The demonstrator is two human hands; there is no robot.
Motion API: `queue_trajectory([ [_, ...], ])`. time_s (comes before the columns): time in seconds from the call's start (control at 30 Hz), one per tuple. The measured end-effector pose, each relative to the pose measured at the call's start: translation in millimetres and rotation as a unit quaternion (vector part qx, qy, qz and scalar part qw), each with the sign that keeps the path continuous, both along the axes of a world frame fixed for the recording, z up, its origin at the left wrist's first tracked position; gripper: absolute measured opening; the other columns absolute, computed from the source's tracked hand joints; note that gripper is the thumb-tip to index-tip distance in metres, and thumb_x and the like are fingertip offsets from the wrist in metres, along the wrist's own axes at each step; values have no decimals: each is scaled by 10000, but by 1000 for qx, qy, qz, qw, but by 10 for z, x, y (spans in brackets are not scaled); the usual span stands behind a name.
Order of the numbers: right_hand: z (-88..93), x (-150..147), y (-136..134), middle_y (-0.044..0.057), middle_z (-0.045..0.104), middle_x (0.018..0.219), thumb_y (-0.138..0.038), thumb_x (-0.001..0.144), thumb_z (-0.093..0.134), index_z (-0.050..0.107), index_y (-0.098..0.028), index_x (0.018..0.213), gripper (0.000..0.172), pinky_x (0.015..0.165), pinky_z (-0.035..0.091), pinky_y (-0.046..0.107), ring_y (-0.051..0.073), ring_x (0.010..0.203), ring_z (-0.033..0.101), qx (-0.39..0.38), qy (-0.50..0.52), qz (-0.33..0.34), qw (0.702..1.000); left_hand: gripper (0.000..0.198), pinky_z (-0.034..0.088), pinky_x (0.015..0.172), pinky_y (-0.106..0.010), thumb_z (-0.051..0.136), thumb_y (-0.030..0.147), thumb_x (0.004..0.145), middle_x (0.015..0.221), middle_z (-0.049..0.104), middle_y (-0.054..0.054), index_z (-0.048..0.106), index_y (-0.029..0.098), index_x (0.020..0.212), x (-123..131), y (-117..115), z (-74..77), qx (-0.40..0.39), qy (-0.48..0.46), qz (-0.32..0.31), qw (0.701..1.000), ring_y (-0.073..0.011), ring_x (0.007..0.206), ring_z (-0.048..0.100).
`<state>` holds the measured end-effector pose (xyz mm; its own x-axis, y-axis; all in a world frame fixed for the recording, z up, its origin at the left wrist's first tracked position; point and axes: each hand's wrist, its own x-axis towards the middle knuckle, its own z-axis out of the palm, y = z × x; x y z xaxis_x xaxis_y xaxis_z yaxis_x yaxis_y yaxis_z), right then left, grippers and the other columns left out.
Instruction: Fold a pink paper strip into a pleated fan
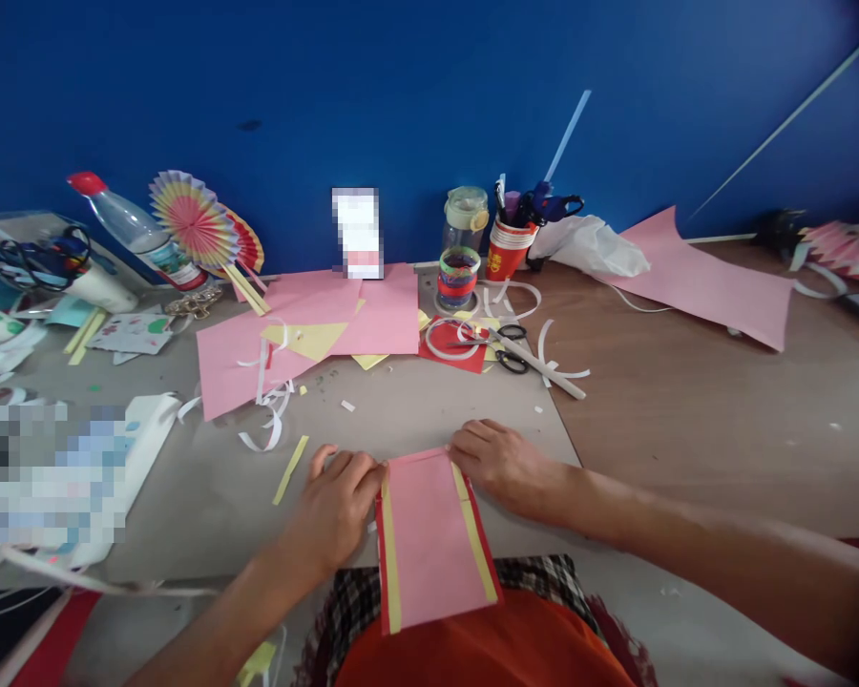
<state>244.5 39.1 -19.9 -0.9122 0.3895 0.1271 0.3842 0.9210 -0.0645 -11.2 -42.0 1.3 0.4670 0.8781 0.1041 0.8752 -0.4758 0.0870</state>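
Observation:
A pink sheet of paper with yellow and red strips along both long sides lies at the table's front edge, its near end over my lap. A narrow fold shows along its far edge. My left hand pinches the far left corner between thumb and fingers. At the far right corner my right hand does the same, its fingers bent over the edge. A loose yellow paper strip lies left of my left hand. Beyond the hands are scissors with black handles.
Large pink sheets and curled white strips lie beyond my hands. At the back stand a phone, a glass bottle and a red paper cup of tools. Paper fans and a plastic bottle are at left.

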Motion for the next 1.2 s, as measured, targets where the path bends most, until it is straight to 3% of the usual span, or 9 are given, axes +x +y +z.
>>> queue_trajectory([
  [0.1, -11, -11, -17, 75, 567, 861, -104, 841, 529, 606, -129, 870, 86, 712, 341, 315, 194, 822, 442, 0, -2, 2, 1000, 358, 311, 921, -420, 359, 20, 798, 828, 594, -30, 602, 206, 985, 17, 13, 5, -9, 7, -2, 1000, -183, 785, 565],
  [0.23, 18, -29, -33, 71, 569, 872, -114, 825, 549, 602, -125, 862, 66, 714, 353, 320, 201, 825, 448, 0, -17, -4, 1000, 369, 283, 953, -435, 354, 36, 838, 843, 615, -29, 592, 222, 1050, 73, -35, 27, 16, 23, 14, 1000, -190, 831, 570],
  [0.37, 68, -67, -11, 80, 573, 862, -103, 815, 538, 604, -121, 833, 71, 695, 359, 325, 204, 816, 456, -5, -47, 3, 999, 404, 327, 910, -390, 373, 15, 813, 872, 613, -22, 617, 240, 1043, 57, -32, 83, -33, 4, 26, 999, -168, 829, 582],
  [0.5, 125, -133, 1, 97, 570, 842, -92, 798, 531, 609, -109, 789, 81, 682, 358, 333, 209, 814, 464, 4, -82, 20, 996, 400, 361, 871, -339, 381, 47, 830, 879, 635, -4, 652, 265, 1027, -46, 136, 129, -90, -57, 17, 994, -133, 799, 606],
  [0.67, 187, -194, -38, 102, 571, 815, -98, 765, 574, 620, -110, 770, 49, 659, 344, 337, 218, 796, 474, 12, -106, 22, 994, 289, 382, 860, -344, 397, 159, 881, 911, 701, 10, 664, 245, 949, -100, 410, 180, -111, -126, 88, 982, -145, 812, 630],
  [0.97, 200, -249, -62, 106, 574, 780, -122, 730, 616, 640, -121, 736, 25, 647, 318, 341, 225, 779, 478, 14, -108, 22, 994, 220, 338, 881, -368, 442, 182, 906, 891, 665, -3, 657, 230, 894, 251, 383, 244, -108, -75, 46, 990, -153, 847, 609],
  [1.2, 232, -271, -67, 109, 579, 784, -140, 750, 605, 645, -120, 735, 47, 645, 311, 342, 224, 785, 481, 12, -119, 25, 993, 261, 335, 855, -369, 401, 197, 921, 818, 645, -14, 634, 193, 805, 366, 405, 271, -151, -34, 80, 985, -170, 806, 599],
])
